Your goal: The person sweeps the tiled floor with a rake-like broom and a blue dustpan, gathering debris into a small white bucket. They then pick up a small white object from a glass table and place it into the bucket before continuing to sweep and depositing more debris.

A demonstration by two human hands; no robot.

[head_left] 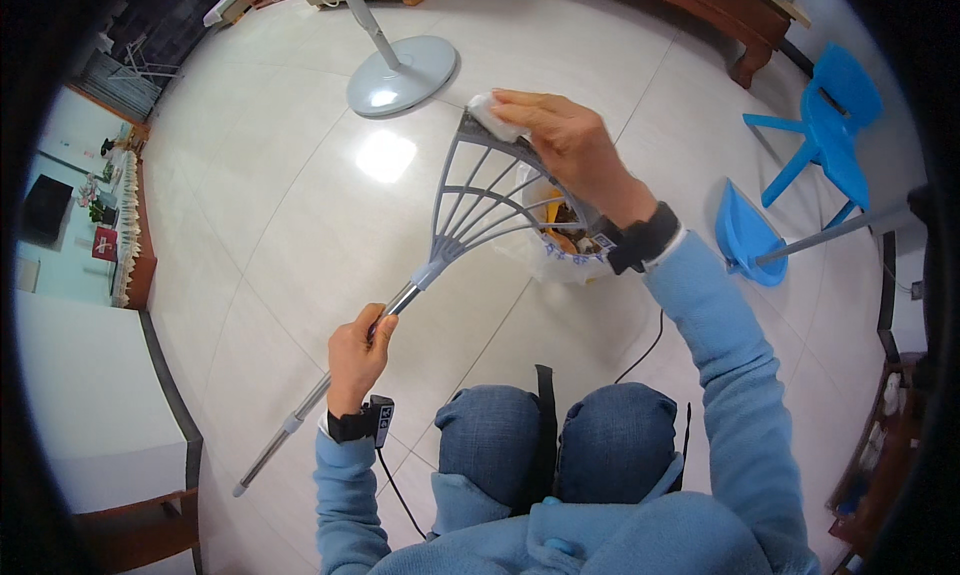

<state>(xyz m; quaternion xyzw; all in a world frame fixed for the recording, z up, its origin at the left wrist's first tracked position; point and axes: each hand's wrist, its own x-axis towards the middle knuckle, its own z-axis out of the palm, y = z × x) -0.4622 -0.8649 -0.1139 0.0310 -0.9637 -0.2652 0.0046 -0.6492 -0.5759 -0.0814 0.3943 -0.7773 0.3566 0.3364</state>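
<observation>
Blue-sleeved arms and denim knees (560, 435) fill the lower edge, nearest the lens; at the left, the left hand (357, 360) has its fingers (383, 327) wrapped tight round the metal pole (330, 380) of a grey fan-shaped broom frame (480, 200), which slants up and right from the tiled floor (270, 205); beyond it stands the round base of a pedestal fan (402, 73); the right hand (565, 135) lies flat, fingers pressed together, holding a white cloth (490, 115) against the frame's top edge; a bin lined with a white bag (560, 245) sits just beneath the frame; farther right lie a blue dustpan (745, 235) and a blue plastic chair (830, 125).
</observation>
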